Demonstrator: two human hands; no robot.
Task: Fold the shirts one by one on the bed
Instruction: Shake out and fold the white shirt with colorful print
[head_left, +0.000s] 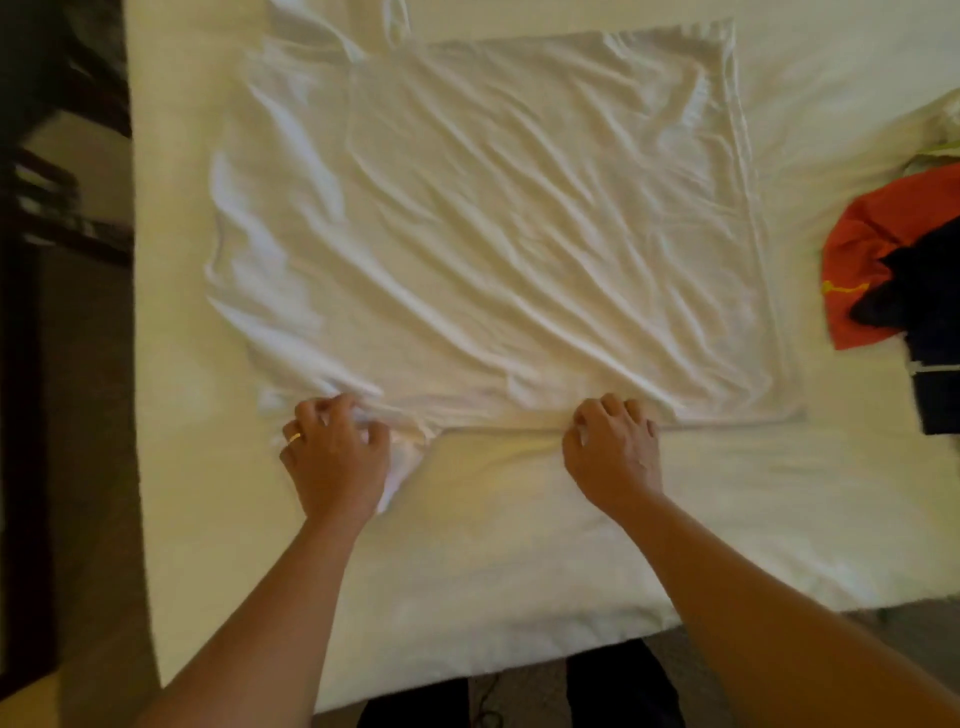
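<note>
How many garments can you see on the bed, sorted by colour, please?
White: 1, the white shirt spread flat, its near edge gripped by the left hand and the right hand.
Orange: 1, the orange garment at the right edge.
Dark: 1, the dark garment lying on the orange one.
Total: 3

One white shirt (483, 218) lies spread on one bed (519, 545). Two hands, left (337, 452) and right (613, 447), are at its near edge. At the bed's right edge: one orange garment (867, 249), one dark garment (924, 306). One ring (294, 438).
</note>
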